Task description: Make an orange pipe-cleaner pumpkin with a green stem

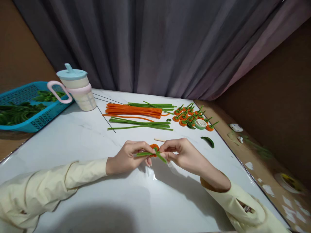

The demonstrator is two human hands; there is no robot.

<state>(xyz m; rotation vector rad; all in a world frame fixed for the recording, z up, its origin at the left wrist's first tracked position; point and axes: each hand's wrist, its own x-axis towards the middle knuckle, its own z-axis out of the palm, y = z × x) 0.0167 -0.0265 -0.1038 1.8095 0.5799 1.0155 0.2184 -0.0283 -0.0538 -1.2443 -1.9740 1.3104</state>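
Reader: What are the surface and room like?

Describer: A white, marble-patterned surface [80, 139] with thin dark lines fills the middle. Grey-purple curtains [145, 48] hang behind it, between brown areas at either side.

Reader: And the hands?

Describer: Near the centre, above the surface, they hold a fuzzy orange-and-green piece [154, 147] between them. The fingers of the left hand [130, 157] are clamped on it, one green strip lying along them; the fingers of the right hand [182, 155] pinch its other side — exactly which strand they grip is hidden.

Reader: What else is around?

Describer: Beyond the hands lie a bundle of orange stems [133, 110] and green stems [141, 124], some in front and some behind. To their right is a cluster of small orange pieces with green stalks [183, 123]; a white-and-green ring [200, 124] sits among them, blocking part of the view. A curved green piece [208, 141] lies nearer, apart from the cluster.

Reader: Anything on the left?

Describer: A pale cup with a blue lid and pink handle [84, 101] stands before the corner of a blue basket [36, 124] holding green leafy pieces [21, 111]. Near the hands, a thin stick [158, 140] shows — the right hand covers one end.
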